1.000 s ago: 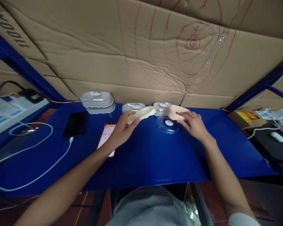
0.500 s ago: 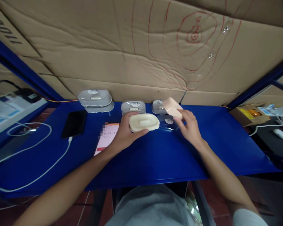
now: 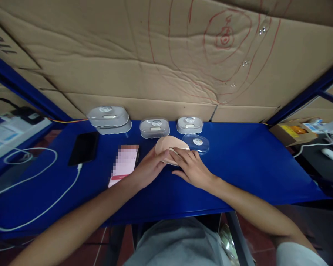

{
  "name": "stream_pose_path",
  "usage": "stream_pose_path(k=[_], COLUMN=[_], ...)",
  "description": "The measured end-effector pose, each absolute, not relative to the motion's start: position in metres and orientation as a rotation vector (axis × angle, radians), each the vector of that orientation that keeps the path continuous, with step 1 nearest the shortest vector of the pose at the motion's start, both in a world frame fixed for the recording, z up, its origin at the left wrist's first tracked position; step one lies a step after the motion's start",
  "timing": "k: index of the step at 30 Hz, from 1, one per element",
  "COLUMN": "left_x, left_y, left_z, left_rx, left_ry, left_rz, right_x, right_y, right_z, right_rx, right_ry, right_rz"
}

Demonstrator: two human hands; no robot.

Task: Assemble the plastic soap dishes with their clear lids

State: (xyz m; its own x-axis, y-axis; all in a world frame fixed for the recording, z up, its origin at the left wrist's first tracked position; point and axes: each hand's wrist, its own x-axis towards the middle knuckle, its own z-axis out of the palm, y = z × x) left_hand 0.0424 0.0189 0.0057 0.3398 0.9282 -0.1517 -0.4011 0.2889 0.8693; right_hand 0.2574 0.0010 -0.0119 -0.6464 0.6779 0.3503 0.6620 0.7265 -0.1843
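Observation:
Both hands meet over a pale pink oval case point(image 3: 168, 142) above the middle of the blue table. My left hand point(image 3: 151, 168) is closed on its left side, with the thumb along the near edge. The fingers of my right hand point(image 3: 195, 166) press together on the case's right end, while the thumb stretches below, apart from it. A small cream piece point(image 3: 171, 149) shows at the right fingertips; what it belongs to is partly hidden. The cream oval tray is no longer visible. Just behind the right hand lies a clear oval lid point(image 3: 202, 147) with a round sticker.
Along the cardboard wall stand grey clear-lidded cases: a stack point(image 3: 111, 120) at left, one in the middle point(image 3: 154, 128) and another point(image 3: 190, 126). A phone point(image 3: 127, 157) with a lit screen and a dark phone point(image 3: 83, 147) on a white cable point(image 3: 79, 181) lie left.
My right hand has brought the pink piece left to my left hand, where the cream tray was held. The tray is now out of sight. The view has shifted slightly.

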Motion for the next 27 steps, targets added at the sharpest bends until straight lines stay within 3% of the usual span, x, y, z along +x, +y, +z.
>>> stream_pose_path(k=[3,10,20,27], left_x=[0.038,0.031,0.040,0.045], left_y=[0.025,0.033,0.024,0.008], left_z=[0.010,0.016,0.017,0.013], left_rx=[0.731,0.721,0.582,0.621], left_ry=[0.813,0.887,0.720,0.589], left_rz=[1.020,1.086,0.989,0.929], right_x=[0.273,0.329,0.275,0.266], right_y=[0.020,0.060,0.032,0.012], right_z=[-0.013,-0.018,-0.028,-0.025], right_rx=[-1.005,-1.588,-1.214,-1.070], right_ry=[-2.424,-2.315,-1.842,-2.042], right_rz=[0.111,0.103,0.719,0.451])
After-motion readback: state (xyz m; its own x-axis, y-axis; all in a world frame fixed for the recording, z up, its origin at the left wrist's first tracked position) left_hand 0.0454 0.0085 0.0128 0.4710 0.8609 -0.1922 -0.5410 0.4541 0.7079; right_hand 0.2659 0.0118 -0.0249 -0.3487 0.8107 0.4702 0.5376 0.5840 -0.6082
